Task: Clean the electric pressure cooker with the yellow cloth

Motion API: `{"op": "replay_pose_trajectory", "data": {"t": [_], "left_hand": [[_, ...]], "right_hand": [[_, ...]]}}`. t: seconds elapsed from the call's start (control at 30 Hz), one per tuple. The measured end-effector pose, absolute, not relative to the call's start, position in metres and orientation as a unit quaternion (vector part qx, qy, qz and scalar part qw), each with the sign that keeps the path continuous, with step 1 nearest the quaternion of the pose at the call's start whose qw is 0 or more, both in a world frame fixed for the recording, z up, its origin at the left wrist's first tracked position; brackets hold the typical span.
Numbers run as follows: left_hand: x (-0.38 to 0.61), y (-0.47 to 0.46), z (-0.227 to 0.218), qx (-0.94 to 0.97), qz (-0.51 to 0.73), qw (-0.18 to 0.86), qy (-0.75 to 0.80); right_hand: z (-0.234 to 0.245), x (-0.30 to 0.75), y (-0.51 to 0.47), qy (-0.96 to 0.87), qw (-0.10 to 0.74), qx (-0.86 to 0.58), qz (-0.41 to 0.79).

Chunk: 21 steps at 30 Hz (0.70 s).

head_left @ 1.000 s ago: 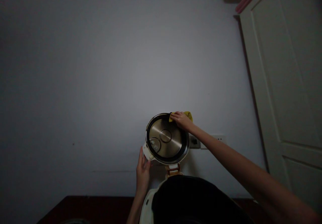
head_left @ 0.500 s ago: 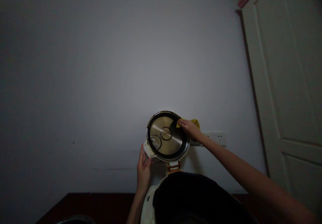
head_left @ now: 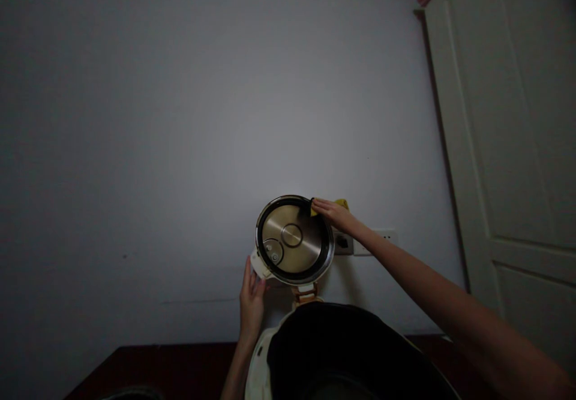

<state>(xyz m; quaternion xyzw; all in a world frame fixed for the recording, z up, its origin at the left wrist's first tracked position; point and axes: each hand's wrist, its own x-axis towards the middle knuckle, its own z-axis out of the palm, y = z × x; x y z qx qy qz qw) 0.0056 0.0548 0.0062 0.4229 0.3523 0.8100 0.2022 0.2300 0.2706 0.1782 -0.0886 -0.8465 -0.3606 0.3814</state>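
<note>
The raised round lid (head_left: 291,256) of an electric cooker stands upright on its hinge, its metal inner face and dark sealing ring turned toward me. My left hand (head_left: 251,307) grips the white tab at the lid's lower left, with its fingers around the edge. At the upper right rim, my right hand (head_left: 335,213) presses a folded yellow cloth (head_left: 342,203) against the lid, and part of the cloth is hidden under the fingers. Below the lid sits the cooker body (head_left: 257,367), white outside, with a wide dark pot opening (head_left: 351,346).
Behind the lid is a pale wall (head_left: 202,118) with a power socket strip (head_left: 387,235), partly covered by my right forearm. A dark red table (head_left: 180,364) carries the cooker. A dark round rim (head_left: 132,395) shows at the bottom left. On the right stands a white panelled door (head_left: 504,148).
My right hand and the cloth have slid a little upward along the lid's rim. My left hand keeps its hold on the tab. The whole view has shifted slightly.
</note>
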Motion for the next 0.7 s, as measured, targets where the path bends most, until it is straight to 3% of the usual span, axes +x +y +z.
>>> {"op": "replay_pose_trajectory", "data": {"t": [0.23,0.4,0.7], "left_hand": [[0.008,0.053,0.008,0.424,0.81,0.193,0.357],[0.007,0.053,0.007,0.429,0.807,0.2,0.352],[0.009,0.052,0.011,0.43,0.804,0.208,0.354]], "right_hand": [[0.116,0.273,0.264,-0.853,0.323,-0.122,-0.391],[0.093,0.27,0.231,-0.88,0.25,-0.172,-0.365],[0.058,0.255,0.175,-0.91,0.195,-0.177,-0.319]]}}
